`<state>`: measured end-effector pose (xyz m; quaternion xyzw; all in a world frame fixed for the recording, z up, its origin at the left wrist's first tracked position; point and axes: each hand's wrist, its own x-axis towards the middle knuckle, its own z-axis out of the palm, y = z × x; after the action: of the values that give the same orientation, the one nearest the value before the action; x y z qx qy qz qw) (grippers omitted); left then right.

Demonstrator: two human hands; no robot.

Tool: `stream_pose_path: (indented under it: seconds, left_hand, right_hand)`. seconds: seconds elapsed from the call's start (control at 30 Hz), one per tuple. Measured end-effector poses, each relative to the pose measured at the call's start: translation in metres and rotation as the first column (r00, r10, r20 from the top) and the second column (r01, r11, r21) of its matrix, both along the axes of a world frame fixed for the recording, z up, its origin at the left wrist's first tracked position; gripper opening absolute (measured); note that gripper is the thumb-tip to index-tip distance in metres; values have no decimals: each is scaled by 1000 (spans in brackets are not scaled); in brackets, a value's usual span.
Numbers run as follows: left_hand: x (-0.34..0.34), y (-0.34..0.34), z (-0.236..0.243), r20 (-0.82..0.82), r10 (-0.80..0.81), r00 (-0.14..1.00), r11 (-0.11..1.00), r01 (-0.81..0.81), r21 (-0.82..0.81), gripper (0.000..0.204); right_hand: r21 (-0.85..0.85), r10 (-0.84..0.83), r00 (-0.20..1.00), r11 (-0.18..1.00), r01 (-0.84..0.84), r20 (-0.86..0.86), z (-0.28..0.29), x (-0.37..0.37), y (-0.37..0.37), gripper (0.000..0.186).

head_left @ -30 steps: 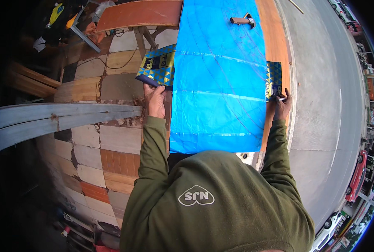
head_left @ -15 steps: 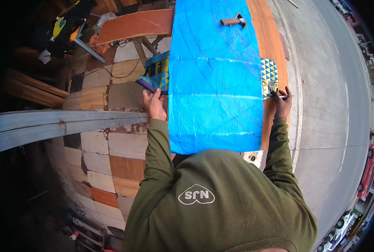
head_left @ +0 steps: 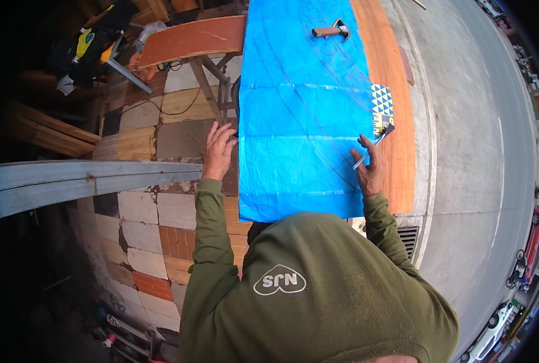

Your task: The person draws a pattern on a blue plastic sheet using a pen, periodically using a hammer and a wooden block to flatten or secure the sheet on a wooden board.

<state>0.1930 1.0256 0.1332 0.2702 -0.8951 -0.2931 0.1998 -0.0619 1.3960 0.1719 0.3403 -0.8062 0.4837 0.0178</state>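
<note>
A creased blue plastic sheet (head_left: pixel 299 115) with dark curved lines drawn on it covers most of a wooden board. My left hand (head_left: pixel 219 151) is by the sheet's left edge, its fingers apart and nothing seen in them. Over the sheet's right edge, my right hand (head_left: pixel 371 169) holds a slim pen (head_left: pixel 360 162) between its fingers. Just beyond that hand, a blue, yellow and white patterned piece (head_left: pixel 382 100) sticks out from under the sheet, its near corner folded up to show a dark underside. The rest of it is hidden.
A claw hammer (head_left: pixel 333 31) lies on the far part of the sheet. Bare wood of the board (head_left: pixel 402 163) shows on the right. A reddish-brown plank (head_left: pixel 194 41) stands at the far left; a grey metal beam (head_left: pixel 100 176) reaches in toward my left forearm.
My left hand has let go of the patterned piece, which no longer shows on the left. My right hand has moved left and nearer with the pen, over the sheet.
</note>
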Motion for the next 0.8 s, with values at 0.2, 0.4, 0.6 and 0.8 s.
stream_pose_path:
  seconds: [0.2,0.4,0.6,0.8]
  left_hand:
    - [-5,3,15,-6,-73,997,995,72,-73,14]
    - [-1,3,12,-28,-128,991,914,107,-391,19]
    - [-9,15,22,-40,-106,994,969,94,-230,25]
    - [-8,10,30,-45,-180,983,957,165,-239,14]
  right_hand:
    - [21,-159,977,987,158,140,-2,-22,30,53]
    - [223,-313,941,934,280,129,-13,-16,42,59]
    - [200,-394,882,915,350,260,-18,-24,48,58]
    - [102,-341,896,940,325,284,-27,-45,35,63]
